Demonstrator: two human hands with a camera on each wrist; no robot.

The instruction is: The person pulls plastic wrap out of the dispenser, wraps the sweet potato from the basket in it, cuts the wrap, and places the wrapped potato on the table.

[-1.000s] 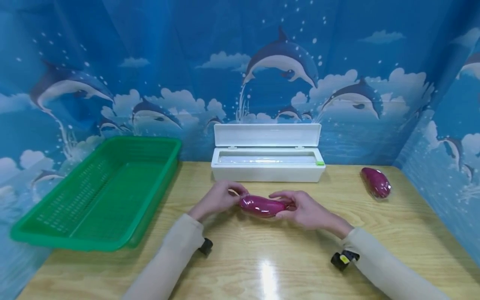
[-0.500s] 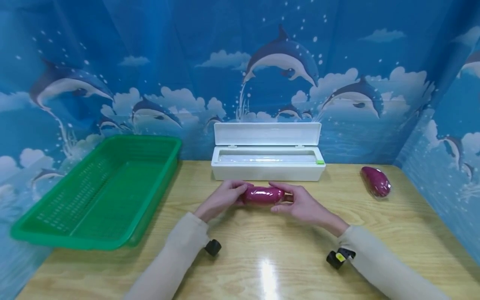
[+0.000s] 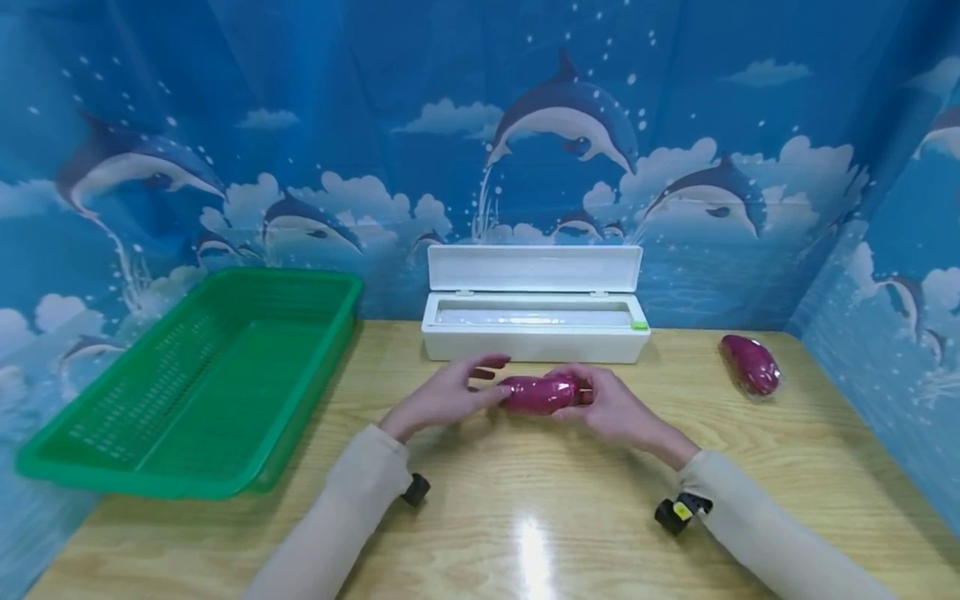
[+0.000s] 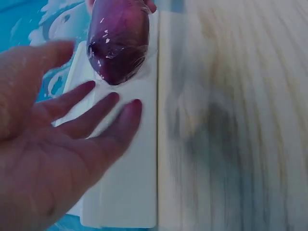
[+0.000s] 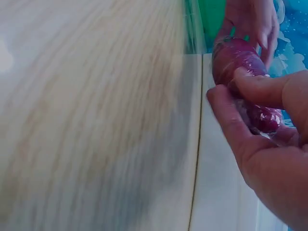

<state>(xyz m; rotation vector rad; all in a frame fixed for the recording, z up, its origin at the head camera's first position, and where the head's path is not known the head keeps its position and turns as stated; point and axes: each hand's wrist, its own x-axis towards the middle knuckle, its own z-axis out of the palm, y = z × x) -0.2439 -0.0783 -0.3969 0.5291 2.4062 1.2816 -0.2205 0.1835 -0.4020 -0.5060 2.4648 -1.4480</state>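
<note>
A purple-red, elongated vegetable (image 3: 538,396), tightly wrapped in clear film, is held above the table in front of the white box. My right hand (image 3: 617,410) grips its right end between thumb and fingers, which the right wrist view shows closely around the wrapped vegetable (image 5: 238,57). At the other end, my left hand (image 3: 444,398) has its fingers spread and extended. The left wrist view shows a gap between the fingers of the left hand (image 4: 72,149) and the vegetable's rounded end (image 4: 118,43). Wrinkled film clings to that end.
A white cling film box (image 3: 536,346) with raised lid stands behind the hands, a bright green piece at its right. The green basket (image 3: 273,446) is at the left. Another wrapped purple vegetable (image 3: 752,365) lies on the wooden table (image 3: 480,533) at the right.
The vegetable has risen slightly toward the box and shifted a little right. My left hand, on its left end half a second ago, has loosened and spread; my right hand now grips its right end.
</note>
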